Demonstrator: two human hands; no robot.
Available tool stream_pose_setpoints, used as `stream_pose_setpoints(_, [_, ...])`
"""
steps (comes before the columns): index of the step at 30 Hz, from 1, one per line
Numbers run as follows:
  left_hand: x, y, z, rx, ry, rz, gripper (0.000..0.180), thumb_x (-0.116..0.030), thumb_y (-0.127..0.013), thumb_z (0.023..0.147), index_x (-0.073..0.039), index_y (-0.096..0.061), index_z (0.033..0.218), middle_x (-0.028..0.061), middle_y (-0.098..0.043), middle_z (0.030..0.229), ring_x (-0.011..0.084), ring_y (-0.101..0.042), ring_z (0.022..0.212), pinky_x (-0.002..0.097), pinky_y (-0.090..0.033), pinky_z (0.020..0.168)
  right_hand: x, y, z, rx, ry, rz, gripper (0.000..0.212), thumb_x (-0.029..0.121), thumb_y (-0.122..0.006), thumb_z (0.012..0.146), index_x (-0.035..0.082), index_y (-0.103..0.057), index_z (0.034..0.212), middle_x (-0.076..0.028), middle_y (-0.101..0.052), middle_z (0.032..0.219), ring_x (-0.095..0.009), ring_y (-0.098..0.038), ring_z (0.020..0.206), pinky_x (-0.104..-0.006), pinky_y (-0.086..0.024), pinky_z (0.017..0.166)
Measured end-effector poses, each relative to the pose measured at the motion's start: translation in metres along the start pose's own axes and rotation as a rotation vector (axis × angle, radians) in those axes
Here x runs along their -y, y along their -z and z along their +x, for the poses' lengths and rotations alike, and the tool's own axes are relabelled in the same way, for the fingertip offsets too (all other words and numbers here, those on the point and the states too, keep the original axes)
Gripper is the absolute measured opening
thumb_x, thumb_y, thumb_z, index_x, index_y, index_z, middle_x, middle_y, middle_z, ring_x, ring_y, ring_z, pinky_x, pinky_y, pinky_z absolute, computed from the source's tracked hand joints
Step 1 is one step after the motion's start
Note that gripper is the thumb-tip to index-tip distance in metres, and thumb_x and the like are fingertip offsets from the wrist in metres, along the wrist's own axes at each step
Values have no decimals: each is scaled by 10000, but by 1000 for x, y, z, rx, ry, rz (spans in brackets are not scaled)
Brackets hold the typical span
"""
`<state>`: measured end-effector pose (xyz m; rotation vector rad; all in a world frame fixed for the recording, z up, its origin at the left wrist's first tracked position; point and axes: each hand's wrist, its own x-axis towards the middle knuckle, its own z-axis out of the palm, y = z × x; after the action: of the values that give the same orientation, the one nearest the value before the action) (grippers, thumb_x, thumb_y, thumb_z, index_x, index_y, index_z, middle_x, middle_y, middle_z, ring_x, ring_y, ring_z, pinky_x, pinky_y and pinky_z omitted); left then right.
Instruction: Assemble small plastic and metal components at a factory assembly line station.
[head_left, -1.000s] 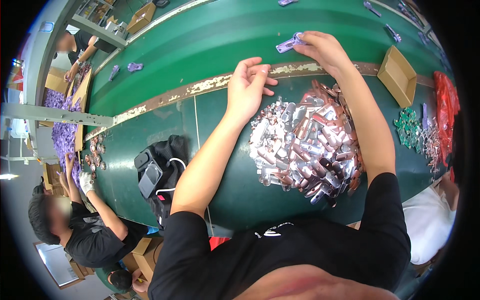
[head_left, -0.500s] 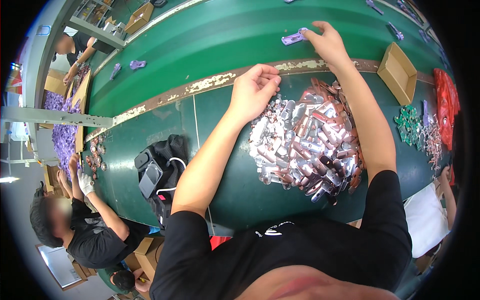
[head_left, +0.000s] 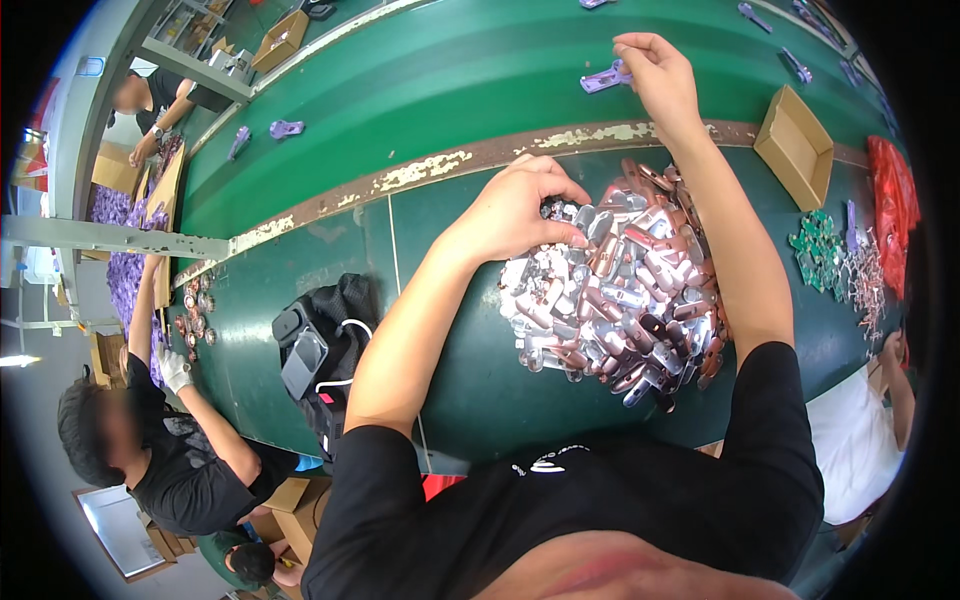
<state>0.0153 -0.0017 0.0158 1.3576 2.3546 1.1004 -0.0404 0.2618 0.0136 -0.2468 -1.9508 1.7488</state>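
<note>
My right hand (head_left: 660,88) is over the green belt, its thumb and fingers closed on the near end of a purple plastic casing (head_left: 603,79). At the upper left of a pile of glossy brown, silver and clear oval plastic pieces (head_left: 640,290), my left hand (head_left: 520,208) is lowered, palm down. Its thumb and fingers curve apart around small shiny parts (head_left: 560,210) at the pile's edge. No part shows lifted in that hand, though its palm side is hidden.
Other purple casings (head_left: 287,129) lie on the belt (head_left: 400,100). On the bench, a black bag with devices (head_left: 315,350) is left; a cardboard box (head_left: 795,148), green circuit boards (head_left: 818,250) and a red plastic bag (head_left: 890,215) are right. Co-workers sit at left, beside purple pieces (head_left: 125,275).
My left hand has opened and moved right and down onto the pile's edge. The purple casing at my right hand has shifted slightly right, as have others on the belt.
</note>
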Motion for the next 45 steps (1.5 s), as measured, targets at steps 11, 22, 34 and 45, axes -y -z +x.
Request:
stream_pose_setpoints(11, [-3,5,3,-18,368,-445,148,-84,-841,840,-51,-747,950,-64,-639,805,28,-511,707,200,-457,667,11,-8,-18,472,-53,-35,173,181,-655,979,40,-684,1075,-4,-692,887,-21,-546,676,-181,-381,546])
stream_pose_setpoints(22, [25,3,5,-590,341,-1065,284,-88,-655,1001,16,-594,1259,57,-677,909,132,-661,756,257,-538,681,15,-12,-35,948,110,-370,119,99,-715,883,-4,-722,944,-34,-695,790,-98,-627,710,-279,-522,654])
stream_pose_setpoints(34, [19,-9,9,-798,267,-879,156,-24,-645,997,61,-586,1113,145,-725,923,193,-744,796,274,-609,666,32,-26,-58,891,198,-568,141,107,-737,836,-8,-724,916,-136,-715,791,-232,-678,719,-360,-532,684])
stream_pose_setpoints(45, [23,-7,9,-764,287,-866,212,-29,-626,1004,57,-540,1178,148,-729,978,201,-742,834,280,-605,711,34,-32,-69,868,307,-614,72,66,-693,819,-2,-710,834,-144,-715,763,-263,-701,713,-373,-550,685])
